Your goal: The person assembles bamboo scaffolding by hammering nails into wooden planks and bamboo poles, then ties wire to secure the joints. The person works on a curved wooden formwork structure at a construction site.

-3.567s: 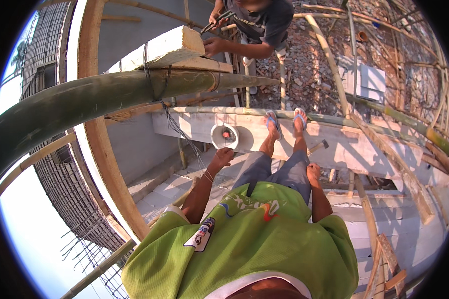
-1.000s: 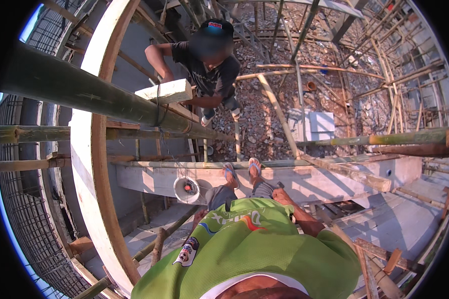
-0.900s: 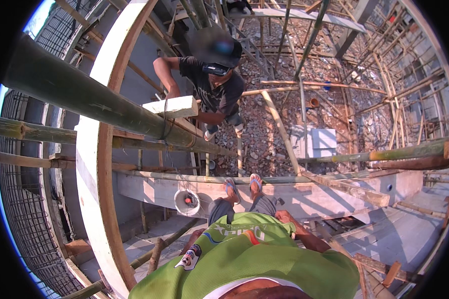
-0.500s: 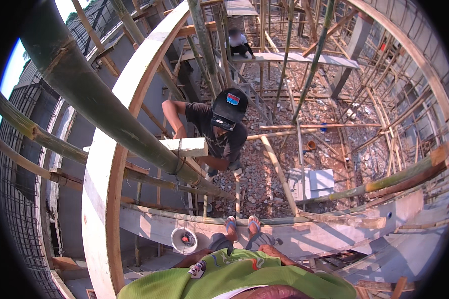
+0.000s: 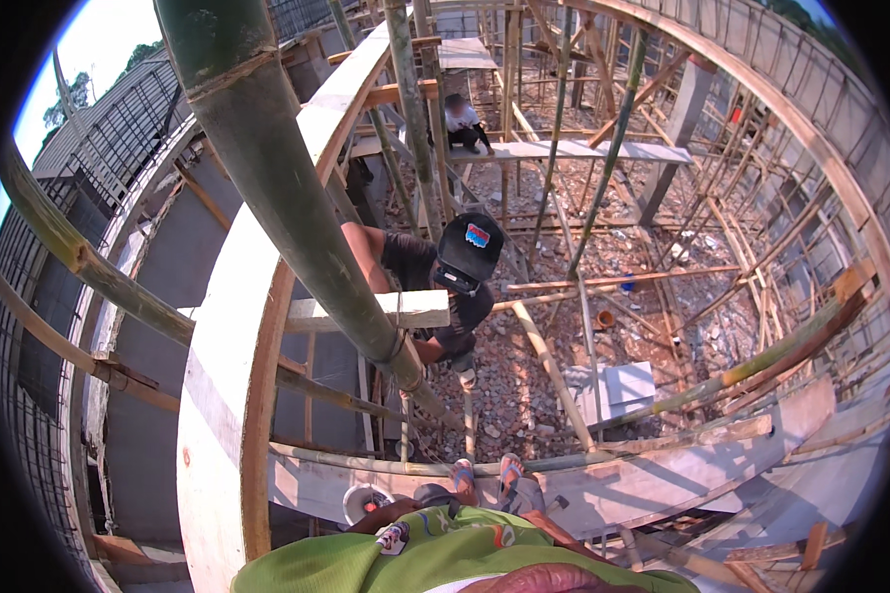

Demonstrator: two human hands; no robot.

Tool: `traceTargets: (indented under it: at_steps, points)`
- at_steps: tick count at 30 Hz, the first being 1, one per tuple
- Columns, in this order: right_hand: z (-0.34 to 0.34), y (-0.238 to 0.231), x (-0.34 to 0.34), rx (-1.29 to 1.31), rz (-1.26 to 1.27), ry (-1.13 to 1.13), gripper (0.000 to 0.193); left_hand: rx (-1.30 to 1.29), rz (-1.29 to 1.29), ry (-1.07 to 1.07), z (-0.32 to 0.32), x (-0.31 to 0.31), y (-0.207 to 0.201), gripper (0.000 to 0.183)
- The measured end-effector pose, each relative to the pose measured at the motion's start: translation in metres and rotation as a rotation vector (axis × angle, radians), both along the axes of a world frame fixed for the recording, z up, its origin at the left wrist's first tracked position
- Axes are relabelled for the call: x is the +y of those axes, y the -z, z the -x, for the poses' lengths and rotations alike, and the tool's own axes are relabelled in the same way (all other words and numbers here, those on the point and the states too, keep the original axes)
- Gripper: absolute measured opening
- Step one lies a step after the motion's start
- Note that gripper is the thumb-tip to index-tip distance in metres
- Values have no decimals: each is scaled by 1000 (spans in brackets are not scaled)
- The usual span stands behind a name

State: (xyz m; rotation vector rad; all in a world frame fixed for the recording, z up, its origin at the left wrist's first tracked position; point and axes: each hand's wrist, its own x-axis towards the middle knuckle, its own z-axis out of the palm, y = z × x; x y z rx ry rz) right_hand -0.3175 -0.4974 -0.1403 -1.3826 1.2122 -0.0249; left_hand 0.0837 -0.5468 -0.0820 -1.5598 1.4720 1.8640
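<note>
I stand in flip-flops on a pale plank (image 5: 613,489). My left hand (image 5: 398,510) is low by my shirt, near a white bucket (image 5: 359,501) that my arm partly covers. My right hand (image 5: 544,521) rests low by my right thigh. The fingers of both hands are hidden or too dark to make out, and no held object shows. Ahead of me a thick bamboo pole (image 5: 297,188) slants across a long curved-looking timber board (image 5: 213,425). A short squared timber (image 5: 420,309) meets the pole where a dark tie wraps it.
A co-worker in a black cap (image 5: 470,252) is just below, beside the timber. Another person (image 5: 462,124) crouches on a far plank. Bamboo poles (image 5: 613,148) and props stand over rubble ground (image 5: 524,395). White sheets (image 5: 623,390) lie below on the right.
My view has shifted, so the pole and timber appear farther right. The co-worker in the cap has bent lower beside the squared timber. My left arm now covers more of the bucket.
</note>
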Motion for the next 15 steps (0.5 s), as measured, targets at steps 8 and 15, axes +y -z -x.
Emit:
traceTargets:
  at_steps: [8,15]
  points:
    - [-43,-26,-62,-102,41,416,17,-62,90,-672,-16,3,50,30]
    - [-113,-71,-205,-264,275,307,44,90,600,-1097,-5,-16,110,24]
